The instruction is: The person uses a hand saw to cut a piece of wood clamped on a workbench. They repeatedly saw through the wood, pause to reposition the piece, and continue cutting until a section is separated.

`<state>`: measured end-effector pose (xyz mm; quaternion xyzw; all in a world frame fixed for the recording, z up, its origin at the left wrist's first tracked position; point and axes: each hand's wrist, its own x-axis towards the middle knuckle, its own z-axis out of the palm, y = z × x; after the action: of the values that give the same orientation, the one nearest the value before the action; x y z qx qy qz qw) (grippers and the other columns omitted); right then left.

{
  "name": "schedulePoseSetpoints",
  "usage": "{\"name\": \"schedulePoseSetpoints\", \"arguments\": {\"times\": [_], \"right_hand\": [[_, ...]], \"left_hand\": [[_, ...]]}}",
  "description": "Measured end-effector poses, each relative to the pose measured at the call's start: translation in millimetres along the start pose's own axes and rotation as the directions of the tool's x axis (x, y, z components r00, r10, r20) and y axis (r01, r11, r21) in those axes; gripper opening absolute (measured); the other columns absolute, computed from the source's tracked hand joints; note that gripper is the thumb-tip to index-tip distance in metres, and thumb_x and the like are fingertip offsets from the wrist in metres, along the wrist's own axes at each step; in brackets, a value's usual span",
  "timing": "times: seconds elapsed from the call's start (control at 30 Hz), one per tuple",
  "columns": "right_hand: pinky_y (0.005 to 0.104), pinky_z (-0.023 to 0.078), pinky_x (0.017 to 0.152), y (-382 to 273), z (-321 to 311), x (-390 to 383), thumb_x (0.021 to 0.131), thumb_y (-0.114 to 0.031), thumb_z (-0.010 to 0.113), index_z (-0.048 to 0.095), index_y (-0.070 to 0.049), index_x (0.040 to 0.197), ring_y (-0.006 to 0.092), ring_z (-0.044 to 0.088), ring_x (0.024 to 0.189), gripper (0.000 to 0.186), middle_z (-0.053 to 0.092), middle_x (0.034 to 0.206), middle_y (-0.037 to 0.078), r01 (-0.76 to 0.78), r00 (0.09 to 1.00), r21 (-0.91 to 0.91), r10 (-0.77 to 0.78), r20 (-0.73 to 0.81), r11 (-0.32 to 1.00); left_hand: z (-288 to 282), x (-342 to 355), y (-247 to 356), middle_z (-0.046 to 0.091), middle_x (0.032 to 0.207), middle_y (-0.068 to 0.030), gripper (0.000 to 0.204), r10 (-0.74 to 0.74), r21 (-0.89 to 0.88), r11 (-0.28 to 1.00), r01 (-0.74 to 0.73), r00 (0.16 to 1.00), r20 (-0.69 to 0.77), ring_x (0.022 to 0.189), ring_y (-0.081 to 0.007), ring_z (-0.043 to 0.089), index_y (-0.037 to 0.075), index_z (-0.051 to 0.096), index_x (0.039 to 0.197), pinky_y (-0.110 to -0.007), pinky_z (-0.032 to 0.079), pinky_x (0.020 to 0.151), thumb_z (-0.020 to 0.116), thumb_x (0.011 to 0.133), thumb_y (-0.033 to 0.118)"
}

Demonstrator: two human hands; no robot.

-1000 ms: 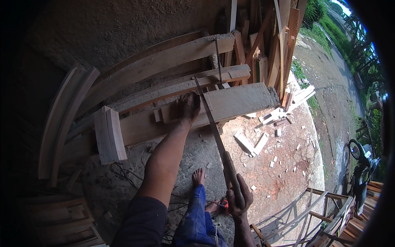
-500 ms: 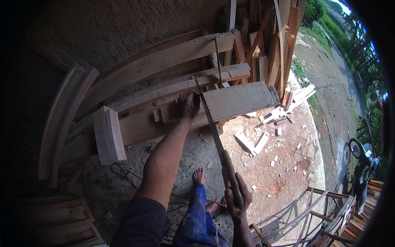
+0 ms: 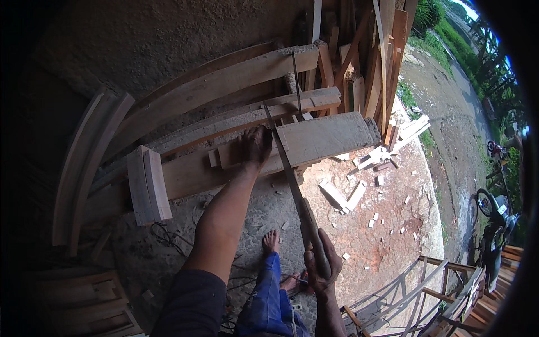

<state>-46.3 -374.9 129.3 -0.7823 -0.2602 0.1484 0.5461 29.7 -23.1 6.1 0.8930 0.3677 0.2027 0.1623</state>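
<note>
My right hand [image 3: 324, 263] is wrapped round the wooden handle of a handsaw [image 3: 293, 182]. Its long blade slants up and away, crossing a short wooden piece [image 3: 229, 155] on the bench plank [image 3: 331, 136]. My left hand [image 3: 257, 145] is closed over that piece just left of the blade and presses it against the plank. The fingertips of the left hand are partly hidden in shadow. Left of it, a pair of cut boards [image 3: 149, 185] lies across the plank.
Long beams [image 3: 224, 76] lie behind the plank along the wall. Upright timber offcuts [image 3: 373, 78] lean at the far right. Small wood scraps [image 3: 345, 196] are scattered on the floor. A motorcycle [image 3: 494, 224] and a wooden frame [image 3: 449, 286] stand to the right.
My right hand and the saw handle have shifted slightly up and away, the blade sliding forward across the wood. My left hand stays in place on the piece.
</note>
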Motion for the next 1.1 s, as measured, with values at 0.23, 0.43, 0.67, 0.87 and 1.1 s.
{"name": "schedulePoseSetpoints", "arguments": {"times": [0.23, 0.43, 0.67, 0.87, 1.1], "right_hand": [[0.0359, 0.053, 0.089, 8.6, -18.7, -29.3, 0.089, -0.026, 0.068, 0.054, 0.009, 0.132, 0.0304, 0.069, 0.106, 0.057, 0.067, 0.118, 0.025, -0.009, 1.0, -0.055, 0.009, 0.01, 0.998], [0.0349, 0.053, 0.091, 7.9, 8.5, 20.4, 0.088, -0.03, 0.072, 0.056, 0.001, 0.135, 0.0263, 0.069, 0.107, 0.059, 0.068, 0.12, 0.021, -0.01, 1.0, 0.043, 0.01, -0.002, 0.999], [0.0383, 0.054, 0.091, 27.0, -37.8, -48.3, 0.088, -0.024, 0.069, 0.053, 0.009, 0.133, 0.0318, 0.07, 0.103, 0.058, 0.067, 0.119, 0.024, 0.0, 0.998, -0.025, 0.002, 0.063, 1.0], [0.0341, 0.056, 0.087, 22.4, 15.7, 53.8, 0.085, -0.016, 0.074, 0.054, -0.003, 0.137, 0.0277, 0.07, 0.107, 0.057, 0.066, 0.125, 0.02, 0.071, 0.997, 0.04, -0.071, 0.017, 0.997], [0.0362, 0.054, 0.091, 44.5, -25.0, -32.7, 0.084, -0.02, 0.074, 0.053, 0.004, 0.135, 0.0271, 0.07, 0.105, 0.06, 0.068, 0.119, 0.021, 0.048, 0.996, -0.01, -0.048, 0.07, 0.999]], "left_hand": [[11.0, -0.4, -7.4, 0.067, 0.103, -0.0113, 0.023, 0.062, 0.019, 0.998, -0.06, 0.988, -0.143, 0.105, -0.0342, 0.059, 0.012, 0.062, 0.1, -0.053, 0.041, 0.091, 0.052, 0.097, 0.034], [7.8, 3.6, -4.2, 0.067, 0.102, -0.0121, 0.026, 0.037, 0.006, 0.999, -0.037, 0.997, -0.064, 0.104, -0.0341, 0.06, 0.012, 0.062, 0.097, -0.053, 0.042, 0.089, 0.051, 0.097, 0.035], [5.1, 1.3, -5.2, 0.067, 0.105, -0.0119, 0.025, 0.04, 0.048, 0.998, -0.036, 0.997, -0.073, 0.11, -0.0328, 0.059, 0.011, 0.062, 0.097, -0.054, 0.042, 0.091, 0.05, 0.097, 0.034], [9.5, 7.2, -1.5, 0.067, 0.108, -0.0115, 0.026, -0.001, 0.069, 0.998, 0.001, 1.0, 0.004, 0.111, -0.0326, 0.059, 0.011, 0.061, 0.097, -0.054, 0.044, 0.091, 0.049, 0.097, 0.034], [22.3, 7.2, -20.7, 0.068, 0.104, -0.0109, 0.026, 0.03, 0.098, 0.995, -0.022, 0.996, -0.079, 0.11, -0.0325, 0.06, 0.011, 0.061, 0.097, -0.053, 0.044, 0.09, 0.051, 0.096, 0.035]]}}
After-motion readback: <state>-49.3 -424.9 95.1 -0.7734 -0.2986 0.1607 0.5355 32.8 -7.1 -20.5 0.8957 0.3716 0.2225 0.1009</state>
